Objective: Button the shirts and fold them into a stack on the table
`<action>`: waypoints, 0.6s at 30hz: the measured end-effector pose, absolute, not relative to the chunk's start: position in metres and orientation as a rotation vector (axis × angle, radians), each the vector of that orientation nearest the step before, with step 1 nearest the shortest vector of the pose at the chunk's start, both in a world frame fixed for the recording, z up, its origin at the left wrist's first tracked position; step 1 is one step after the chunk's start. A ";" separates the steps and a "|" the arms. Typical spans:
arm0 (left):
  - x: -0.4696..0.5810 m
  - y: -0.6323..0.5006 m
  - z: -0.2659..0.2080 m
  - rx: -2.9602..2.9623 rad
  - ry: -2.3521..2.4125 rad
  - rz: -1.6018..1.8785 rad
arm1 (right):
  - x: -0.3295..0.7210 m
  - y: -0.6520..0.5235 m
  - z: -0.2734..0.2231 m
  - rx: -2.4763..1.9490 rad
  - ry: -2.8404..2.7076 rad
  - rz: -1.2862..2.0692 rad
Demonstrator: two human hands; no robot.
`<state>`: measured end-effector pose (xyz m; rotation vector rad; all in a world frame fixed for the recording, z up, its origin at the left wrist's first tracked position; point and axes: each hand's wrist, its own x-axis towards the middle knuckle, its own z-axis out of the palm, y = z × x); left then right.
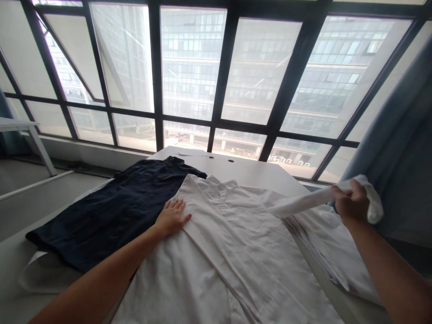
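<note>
A white shirt (pixel 216 243) lies spread over the table in front of me, its collar toward the window. My left hand (pixel 173 217) rests flat on the shirt's left side, fingers stretched out. Off to the right, my right hand (pixel 353 202) grips the shirt's sleeve (pixel 307 201) near its end and holds it raised and stretched outward. The cuff end hangs over beyond my fingers. Left of the white shirt lies a dark navy shirt (pixel 124 207), also laid out, its near edge next to my left forearm.
Folded white garments (pixel 337 247) lie in a stack at the right. The white table (pixel 249 170) reaches toward large windows (pixel 192 63). A blue-grey curtain (pixel 398 135) hangs at the right, and another white table (pixel 20 123) stands at the far left.
</note>
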<state>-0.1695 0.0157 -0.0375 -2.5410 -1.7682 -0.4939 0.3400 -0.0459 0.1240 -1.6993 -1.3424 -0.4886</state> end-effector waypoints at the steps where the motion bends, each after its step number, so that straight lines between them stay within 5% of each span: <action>1: -0.170 0.016 -0.036 -2.548 -1.774 -0.529 | 0.324 -0.052 0.125 -1.659 -1.400 -0.495; 10: -0.169 -0.004 0.005 -2.931 -2.155 -1.661 | 0.176 -0.139 0.038 -1.299 -2.596 -0.199; 18: -0.157 -0.076 0.021 -2.998 -1.965 -0.919 | 0.174 -0.136 0.026 -1.263 -2.534 -0.234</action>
